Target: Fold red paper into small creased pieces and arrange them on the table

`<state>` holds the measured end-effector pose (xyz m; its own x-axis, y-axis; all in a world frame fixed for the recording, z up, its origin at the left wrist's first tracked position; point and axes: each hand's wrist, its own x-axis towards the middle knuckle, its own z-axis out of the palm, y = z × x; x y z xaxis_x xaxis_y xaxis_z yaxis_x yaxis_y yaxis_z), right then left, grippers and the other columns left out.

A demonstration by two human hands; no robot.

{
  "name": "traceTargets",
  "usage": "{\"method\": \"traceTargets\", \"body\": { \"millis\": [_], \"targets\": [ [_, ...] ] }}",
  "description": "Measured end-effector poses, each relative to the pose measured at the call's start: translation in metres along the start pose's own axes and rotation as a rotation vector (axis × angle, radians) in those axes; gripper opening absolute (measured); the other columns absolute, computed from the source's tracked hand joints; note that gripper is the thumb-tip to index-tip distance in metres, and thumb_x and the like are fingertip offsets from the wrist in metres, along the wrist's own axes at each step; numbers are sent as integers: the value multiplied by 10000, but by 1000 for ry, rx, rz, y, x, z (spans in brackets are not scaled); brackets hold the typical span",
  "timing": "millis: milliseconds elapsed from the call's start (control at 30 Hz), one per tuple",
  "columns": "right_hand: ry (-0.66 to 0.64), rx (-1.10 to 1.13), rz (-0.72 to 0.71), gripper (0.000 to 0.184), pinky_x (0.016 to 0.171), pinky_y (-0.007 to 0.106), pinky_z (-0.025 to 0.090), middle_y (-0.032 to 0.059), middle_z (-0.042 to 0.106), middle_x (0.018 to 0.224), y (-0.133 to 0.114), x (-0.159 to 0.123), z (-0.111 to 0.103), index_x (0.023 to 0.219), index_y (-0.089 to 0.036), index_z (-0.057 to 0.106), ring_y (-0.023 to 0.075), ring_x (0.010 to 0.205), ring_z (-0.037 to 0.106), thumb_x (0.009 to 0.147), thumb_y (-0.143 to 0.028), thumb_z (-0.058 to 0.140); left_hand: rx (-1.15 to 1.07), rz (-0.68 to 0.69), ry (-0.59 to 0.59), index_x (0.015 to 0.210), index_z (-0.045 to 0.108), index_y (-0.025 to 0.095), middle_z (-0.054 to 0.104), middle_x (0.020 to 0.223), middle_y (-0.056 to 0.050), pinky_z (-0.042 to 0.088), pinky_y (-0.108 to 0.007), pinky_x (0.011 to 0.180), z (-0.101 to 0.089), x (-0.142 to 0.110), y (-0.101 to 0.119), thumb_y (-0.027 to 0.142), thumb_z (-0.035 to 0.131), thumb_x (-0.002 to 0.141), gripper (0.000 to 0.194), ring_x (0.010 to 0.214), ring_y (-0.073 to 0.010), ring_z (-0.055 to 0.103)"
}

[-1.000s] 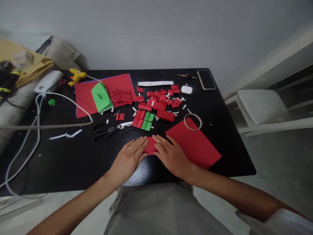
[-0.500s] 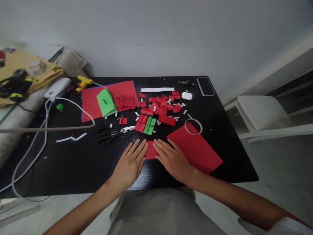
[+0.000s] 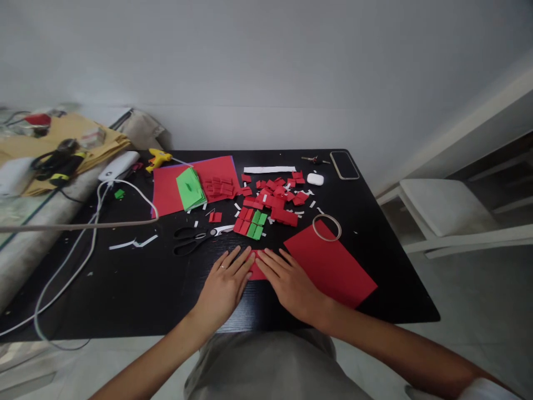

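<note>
A small piece of red paper [image 3: 258, 272] lies flat on the black table near its front edge, partly hidden by my fingers. My left hand [image 3: 225, 280] rests on its left side with fingers stretched out, a ring on one of them. From the right, my right hand [image 3: 287, 278] presses on the same piece, its fingers also extended and flat. Just beyond are joined red and green folded paper pieces [image 3: 250, 223]. Scissors [image 3: 200, 238] with black handles lie left of these. A larger red sheet [image 3: 331, 266] sits beside my right hand, with a ring-shaped band [image 3: 327, 228] on it.
Folded red pieces [image 3: 275, 197] and white scraps are scattered beyond my hands. A green paper stack [image 3: 190, 188] rests on a red sheet [image 3: 166, 201]. Farther back are a yellow glue gun [image 3: 157, 159], white case [image 3: 315, 179], keys [image 3: 315, 160] and phone [image 3: 344, 165]. White cables [image 3: 97, 214] cross the left side.
The view has tilted, so the table sits lower in the picture. My hands have drawn slightly closer together over the small red paper, covering more of it.
</note>
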<state>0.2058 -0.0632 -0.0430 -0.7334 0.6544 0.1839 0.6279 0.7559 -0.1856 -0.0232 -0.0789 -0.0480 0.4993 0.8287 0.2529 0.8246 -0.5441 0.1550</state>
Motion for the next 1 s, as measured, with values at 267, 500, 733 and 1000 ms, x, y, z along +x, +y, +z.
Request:
{"method": "traceTargets", "body": {
  "millis": [267, 500, 733, 1000],
  "targets": [
    [12, 47, 33, 515, 1211, 547, 480, 110, 598, 1567, 6, -10, 1, 1501, -147, 572, 263, 1482, 543, 1024, -22, 421, 13, 11, 12, 1434, 646, 162, 633, 1524, -115, 549, -579, 1103, 0, 1, -1, 216, 536, 1055, 399, 1388, -344, 621],
    [146, 138, 163, 225, 1103, 502, 546, 128, 736, 1350, -3, 8, 0, 1225, -169, 720, 278, 1232, 686, 1035, -261, 643, -54, -29, 12, 1424, 652, 189, 637, 1522, -111, 519, -582, 1131, 1, 1, 0, 210, 533, 1056, 387, 1404, -339, 608],
    [143, 141, 189, 216, 1066, 503, 549, 107, 749, 1294, -2, 11, 4, 1159, -181, 714, 274, 1130, 703, 977, -294, 747, -55, -11, 1, 1438, 640, 181, 632, 1527, -112, 528, -574, 1121, -1, 0, -3, 223, 546, 1054, 398, 1403, -345, 608],
    [65, 295, 189, 291, 1182, 510, 478, 84, 714, 1424, 9, 2, -7, 1291, -222, 706, 233, 1337, 658, 1010, -157, 676, -104, -28, -3, 1481, 606, 203, 620, 1540, -118, 495, -558, 1149, 0, -1, -5, 253, 544, 1064, 424, 1421, -333, 590]
  ]
}}
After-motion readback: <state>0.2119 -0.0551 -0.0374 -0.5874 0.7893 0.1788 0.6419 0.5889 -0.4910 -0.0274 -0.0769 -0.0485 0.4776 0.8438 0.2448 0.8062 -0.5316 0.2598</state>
